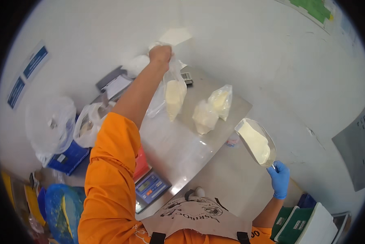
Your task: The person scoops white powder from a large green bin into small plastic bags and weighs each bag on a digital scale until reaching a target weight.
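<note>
My bare left hand (160,54) grips the top of a clear plastic bag (174,97) partly filled with pale powder, held up over the steel table (168,142). My right hand (279,181), in a blue glove, holds a metal scoop (272,146) heaped with cream-coloured powder (251,139), out past the table's right edge. Two bags of powder (204,120) (220,103) rest close together on the table, right of the held bag. A scale (150,188) with a red top part, partly behind my orange sleeve, sits at the near edge.
At the left are a blue crate (68,158) under a clear lidded container (50,126), a white carrier bag (87,126) and a blue-yellow plastic sack (62,209). A clipboard (114,86) and calculator (187,79) lie at the back. Green bins (296,225) stand lower right. Walls border the table.
</note>
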